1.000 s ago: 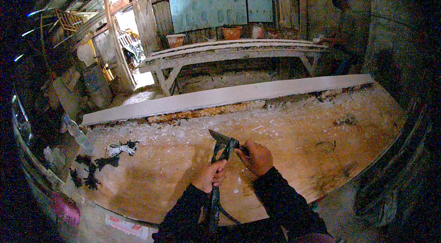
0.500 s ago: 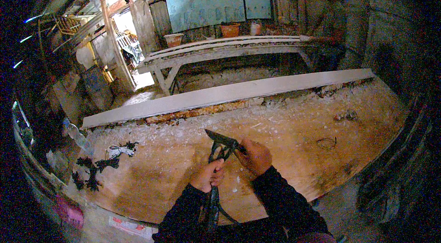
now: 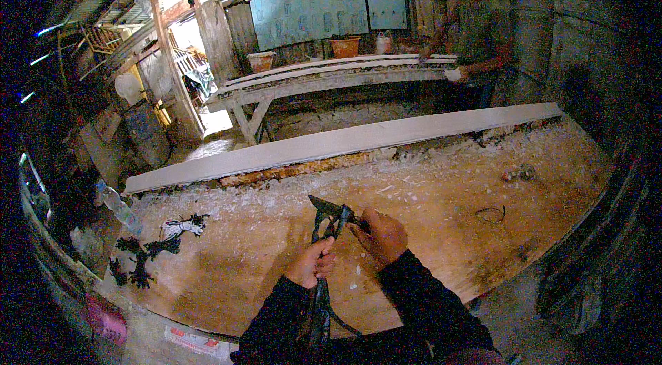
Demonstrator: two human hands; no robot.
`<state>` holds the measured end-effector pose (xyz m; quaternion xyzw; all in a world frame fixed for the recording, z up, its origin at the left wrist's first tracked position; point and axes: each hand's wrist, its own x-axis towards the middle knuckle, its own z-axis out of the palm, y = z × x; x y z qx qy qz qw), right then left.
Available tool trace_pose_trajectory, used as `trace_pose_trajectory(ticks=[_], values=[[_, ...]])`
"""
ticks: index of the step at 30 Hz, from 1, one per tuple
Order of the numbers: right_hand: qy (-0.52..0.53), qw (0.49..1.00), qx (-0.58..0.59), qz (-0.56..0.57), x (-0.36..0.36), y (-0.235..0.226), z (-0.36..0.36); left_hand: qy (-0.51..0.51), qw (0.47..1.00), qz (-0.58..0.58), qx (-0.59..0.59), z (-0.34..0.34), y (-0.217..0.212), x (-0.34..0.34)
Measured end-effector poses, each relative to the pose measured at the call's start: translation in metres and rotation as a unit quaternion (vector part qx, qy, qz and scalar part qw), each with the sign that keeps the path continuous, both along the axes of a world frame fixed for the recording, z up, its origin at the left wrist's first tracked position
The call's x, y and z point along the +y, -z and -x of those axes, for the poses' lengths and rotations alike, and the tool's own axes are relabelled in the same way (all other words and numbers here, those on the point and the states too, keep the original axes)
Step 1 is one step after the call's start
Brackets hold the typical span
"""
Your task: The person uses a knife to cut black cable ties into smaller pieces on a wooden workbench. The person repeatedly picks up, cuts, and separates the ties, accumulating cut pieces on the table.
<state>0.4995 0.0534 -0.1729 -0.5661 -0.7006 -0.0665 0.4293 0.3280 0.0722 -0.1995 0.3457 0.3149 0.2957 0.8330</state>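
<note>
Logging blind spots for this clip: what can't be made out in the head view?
- Tool: its grip is covered by the left hand; its lower end is lost against dark sleeves.
- Right hand: fingertips hidden behind the tool.
- Dark bits on the table: too small to identify.
- Room edges: black from fisheye falloff.

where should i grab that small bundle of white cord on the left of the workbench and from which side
Probably the white cord bundle is best pinched across its middle, coming straight down from above. It lies flat on the wooden workbench, its strands gathered into one short bunch, so the waist holds them together. Dark tangled scraps sit close on its left, so its right side looks clearer. Both hands are busy: left hand, right hand.
</note>
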Motion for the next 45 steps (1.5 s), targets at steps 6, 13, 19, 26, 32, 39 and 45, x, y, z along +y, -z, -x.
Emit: trace_pose_trajectory(ticks=[6, 13, 19, 26, 32, 39, 45], values=[[-0.006, 1.000, 0.010, -0.011, 0.004, 0.005, -0.002, 0.020, 1.000, 0.002, 0.017, -0.002, -0.002, 0.000], [0.016, 0.997, -0.051, -0.048, 0.002, -0.001, -0.005, -0.030, 0.997, -0.013, 0.069, -0.006, -0.007, -0.006], [0.011, 0.996, -0.083, -0.035, 0.013, 0.016, -0.012, 0.048, 0.998, 0.018, -0.032, -0.004, 0.000, 0.001], [0.085, 0.996, 0.021, -0.022, 0.005, -0.007, -0.048, -0.084, 0.995, -0.027, 0.037, 0.022, -0.012, -0.018], [0.147, 0.967, 0.203, -0.037, 0.024, 0.000, -0.085, -0.091, 0.994, -0.041, 0.032, 0.071, -0.029, -0.025], [0.007, 0.996, 0.040, 0.084, 0.023, 0.026, -0.025, -0.085, 0.989, -0.116, 0.042, 0.012, -0.038, 0.020], [0.014, 0.997, 0.018, 0.073, 0.013, 0.000, -0.028, -0.162, 0.964, -0.152, 0.150, 0.007, -0.012, 0.021]])
